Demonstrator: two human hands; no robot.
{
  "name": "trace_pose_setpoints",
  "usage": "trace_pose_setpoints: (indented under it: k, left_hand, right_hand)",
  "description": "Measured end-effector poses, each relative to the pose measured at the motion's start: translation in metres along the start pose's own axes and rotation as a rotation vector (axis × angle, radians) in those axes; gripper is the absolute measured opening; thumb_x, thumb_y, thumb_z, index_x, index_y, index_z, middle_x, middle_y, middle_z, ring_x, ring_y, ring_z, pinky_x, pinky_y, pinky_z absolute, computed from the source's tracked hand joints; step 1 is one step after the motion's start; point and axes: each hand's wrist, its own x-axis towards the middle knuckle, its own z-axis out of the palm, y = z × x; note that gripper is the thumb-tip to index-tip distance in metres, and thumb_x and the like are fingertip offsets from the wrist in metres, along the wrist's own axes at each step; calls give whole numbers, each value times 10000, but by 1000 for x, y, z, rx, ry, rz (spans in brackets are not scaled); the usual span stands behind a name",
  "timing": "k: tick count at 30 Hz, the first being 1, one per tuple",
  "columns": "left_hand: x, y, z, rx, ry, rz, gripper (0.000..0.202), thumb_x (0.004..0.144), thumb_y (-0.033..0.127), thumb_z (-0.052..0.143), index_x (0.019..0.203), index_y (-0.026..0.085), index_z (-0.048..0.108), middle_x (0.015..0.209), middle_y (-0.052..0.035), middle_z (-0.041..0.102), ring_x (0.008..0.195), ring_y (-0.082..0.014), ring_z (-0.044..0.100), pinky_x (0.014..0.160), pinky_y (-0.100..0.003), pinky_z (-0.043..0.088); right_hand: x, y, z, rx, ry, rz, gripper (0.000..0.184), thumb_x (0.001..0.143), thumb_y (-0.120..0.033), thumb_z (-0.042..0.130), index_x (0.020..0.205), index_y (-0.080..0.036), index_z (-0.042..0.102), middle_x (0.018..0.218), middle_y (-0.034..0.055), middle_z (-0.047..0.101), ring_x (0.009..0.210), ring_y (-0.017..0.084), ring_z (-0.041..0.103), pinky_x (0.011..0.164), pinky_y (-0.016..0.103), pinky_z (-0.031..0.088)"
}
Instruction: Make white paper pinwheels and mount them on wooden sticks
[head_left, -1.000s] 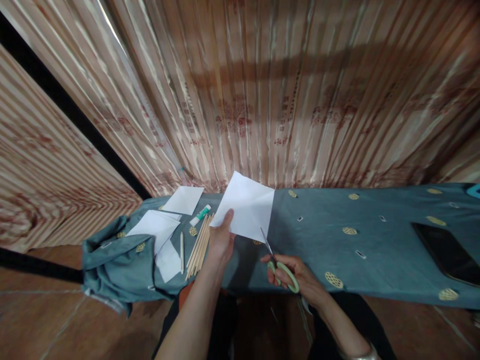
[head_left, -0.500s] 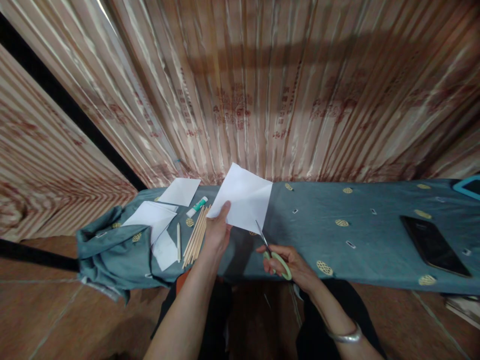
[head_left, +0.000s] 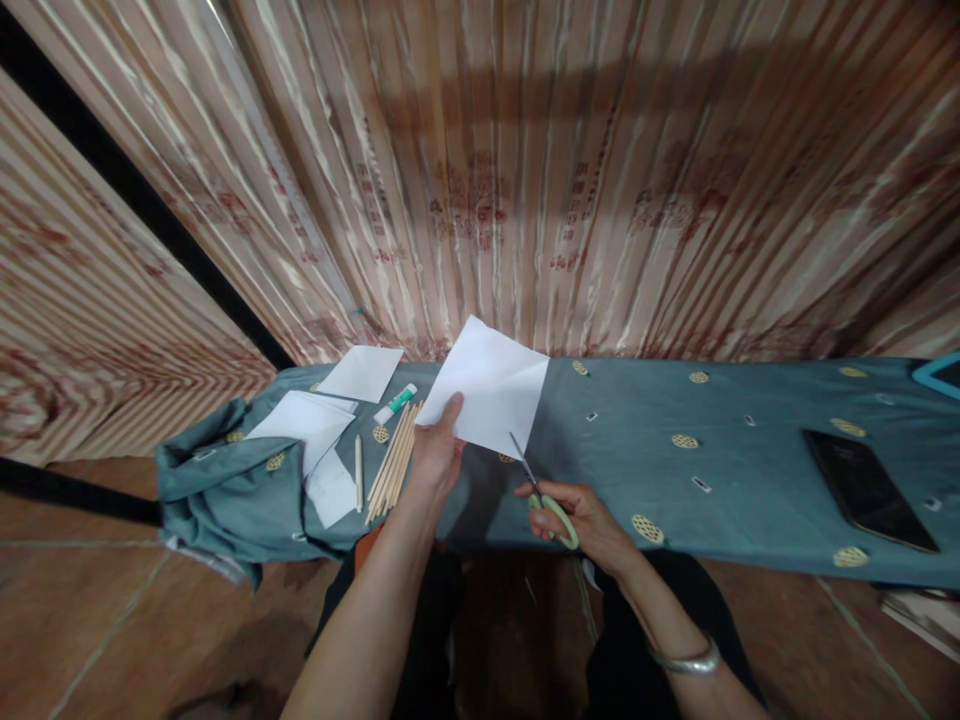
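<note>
I have the left hand (head_left: 439,455) pinching a white sheet (head_left: 487,380) over the table (head_left: 750,510), overlapping its far edge in my view; the right hand's (head_left: 581,515) fingers grip scissors (head_left: 534,486), blades at the sheet's near corner. Toward the table's left end lies a glue stick (head_left: 395,404); I can't read its green label or the curtain's (head_left: 517,270) characters (head_left: 577,200).

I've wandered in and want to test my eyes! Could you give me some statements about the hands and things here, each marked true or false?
1. The right hand holds scissors. True.
2. The left hand is empty. False: it holds a white sheet.
3. The silver bracelet is on the left wrist. False: it is on the right wrist.
4. A glue stick lies near the thin sticks. True.
5. The black phone is under the sheet. False: it lies uncovered on the cloth.
</note>
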Motion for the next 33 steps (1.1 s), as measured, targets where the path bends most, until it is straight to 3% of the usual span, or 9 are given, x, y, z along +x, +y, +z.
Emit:
trace_pose_setpoints:
  k: [19,27,33]
  left_hand:
    - [-6,-6,2,7,9,-21,303,733,65,727,1019,142,667,996,-95,761,1005,-220,706,964,-359,522]
    - [-6,-6,1,16,6,-9,244,755,59,692,987,135,674,997,-99,760,983,-222,712,950,-363,528]
    - [-9,-10,2,31,-39,-64,264,691,108,764,943,120,684,978,-108,762,1024,-248,697,969,-369,509]
  right_hand:
    - [1,1,-1,-14,33,10,530,648,-532,798,1021,-165,717,623,-11,630,519,87,533,518,235,430]
    - [0,2,-3,-17,26,9,518,659,-527,792,1025,-166,724,611,-13,610,522,87,522,509,227,426]
    - [0,-2,-2,-26,18,-2,549,682,-556,764,1050,-154,703,634,-1,629,524,82,514,510,222,412]
